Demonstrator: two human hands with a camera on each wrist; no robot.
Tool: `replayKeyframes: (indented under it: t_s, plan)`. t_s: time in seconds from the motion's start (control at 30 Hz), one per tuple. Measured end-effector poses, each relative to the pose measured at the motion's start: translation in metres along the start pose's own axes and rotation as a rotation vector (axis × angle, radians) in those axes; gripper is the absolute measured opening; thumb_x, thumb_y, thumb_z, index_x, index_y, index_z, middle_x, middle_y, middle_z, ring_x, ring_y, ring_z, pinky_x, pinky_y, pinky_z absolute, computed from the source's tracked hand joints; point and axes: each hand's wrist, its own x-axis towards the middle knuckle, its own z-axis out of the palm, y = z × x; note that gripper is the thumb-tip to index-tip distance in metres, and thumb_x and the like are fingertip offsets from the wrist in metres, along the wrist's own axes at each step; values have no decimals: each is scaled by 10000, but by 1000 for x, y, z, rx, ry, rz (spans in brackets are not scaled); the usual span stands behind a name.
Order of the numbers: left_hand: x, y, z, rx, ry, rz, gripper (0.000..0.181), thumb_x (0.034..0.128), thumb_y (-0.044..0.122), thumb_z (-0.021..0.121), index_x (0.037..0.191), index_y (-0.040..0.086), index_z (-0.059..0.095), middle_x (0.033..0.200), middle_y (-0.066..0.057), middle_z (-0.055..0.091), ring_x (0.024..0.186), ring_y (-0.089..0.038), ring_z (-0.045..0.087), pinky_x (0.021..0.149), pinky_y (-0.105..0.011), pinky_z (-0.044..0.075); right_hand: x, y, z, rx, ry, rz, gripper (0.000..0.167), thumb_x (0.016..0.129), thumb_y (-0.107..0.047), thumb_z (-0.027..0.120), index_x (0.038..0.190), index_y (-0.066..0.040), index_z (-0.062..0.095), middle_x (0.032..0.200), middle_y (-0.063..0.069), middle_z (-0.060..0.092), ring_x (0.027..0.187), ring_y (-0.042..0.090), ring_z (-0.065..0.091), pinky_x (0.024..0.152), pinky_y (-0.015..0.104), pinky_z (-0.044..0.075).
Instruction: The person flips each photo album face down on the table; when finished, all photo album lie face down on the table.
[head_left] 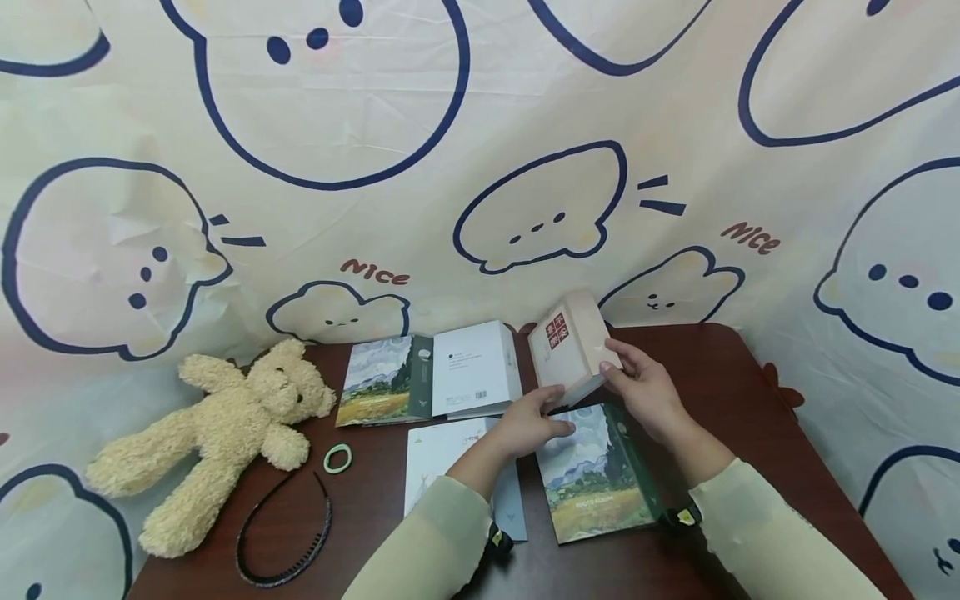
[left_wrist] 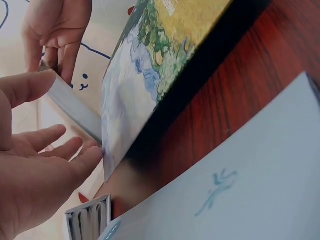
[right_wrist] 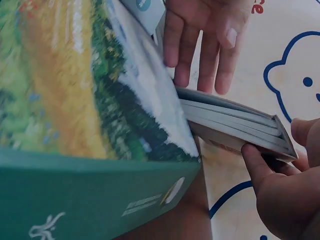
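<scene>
My right hand (head_left: pixel 648 396) grips a thick cream book (head_left: pixel 558 354) by its right edge. This book, with red square characters on its face, stands tilted near the back of the table. In the right wrist view, several layers show between its covers. My left hand (head_left: pixel 528 423) is at the book's lower left corner, its fingers (right_wrist: pixel 187 55) straight and not wrapped round it. Just in front lies a green-spined book (head_left: pixel 592 479) with a painted landscape cover, under the left thumb's side. Whether that thumb touches the cover, I cannot tell.
A pale blue-white book (head_left: pixel 442 454) lies partly under my left forearm. Behind it is a white book (head_left: pixel 472 367) beside a landscape cover (head_left: pixel 382 375). Leftward lie a plush bear (head_left: pixel 240 417), a green ring (head_left: pixel 337 458) and a black headband (head_left: pixel 288 575). A patterned cloth (head_left: pixel 420 233) hangs behind.
</scene>
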Motion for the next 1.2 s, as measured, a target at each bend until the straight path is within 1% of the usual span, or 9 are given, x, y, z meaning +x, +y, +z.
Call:
replayKeyframes:
  t_s: [0.1,0.27,0.5,0.6,0.87,1.07,1.2]
  plan:
    - [0,0,0,-5,-4,-13,688,929,276,758,1555,166,493,1524,-50,550,1407,-325,500,1097,-538,455,2,5,-1,-8,14,33,669,1043,-403,631,1616,-177,371,1622,140,406,1335,378,570,1026,476,498]
    - [-1,2,0,-9,0,-21,698,928,276,759,1559,153,488,1513,-78,559,1397,-322,512,1083,-528,471,4,12,-3,-25,30,43,675,1045,-405,627,1618,-166,362,1617,166,405,1327,395,574,1021,491,500]
    - [0,3,2,2,1,-23,707,940,269,746,1572,126,463,1549,-76,522,1421,-297,491,1112,-500,451,8,27,-4,-14,46,61,645,1055,-339,629,1608,-136,367,1603,189,418,1317,381,586,1027,463,497]
    - [0,2,3,7,5,-26,717,938,272,749,1573,113,457,1552,-91,515,1425,-304,485,1113,-501,449,10,32,-5,-28,54,70,648,1053,-338,633,1605,-126,370,1598,196,422,1314,384,588,1034,472,492]
    - [0,0,3,47,17,-31,726,928,296,756,1569,115,466,1530,-111,537,1406,-318,502,1107,-505,452,12,44,-11,-126,59,124,677,1022,-428,661,1583,-126,430,1573,213,451,1367,410,529,1079,542,460]
    - [1,0,3,78,20,-50,727,923,319,759,1564,127,477,1517,-97,554,1411,-295,500,1126,-497,431,15,50,-15,-235,42,166,681,1016,-453,658,1573,-114,460,1579,233,438,1405,428,474,1090,571,453]
    - [3,-3,3,85,20,-46,733,918,331,763,1563,128,479,1514,-86,560,1416,-279,496,1138,-487,420,18,54,-16,-284,31,175,668,1014,-456,659,1559,-111,485,1566,244,451,1387,433,487,1072,580,468]
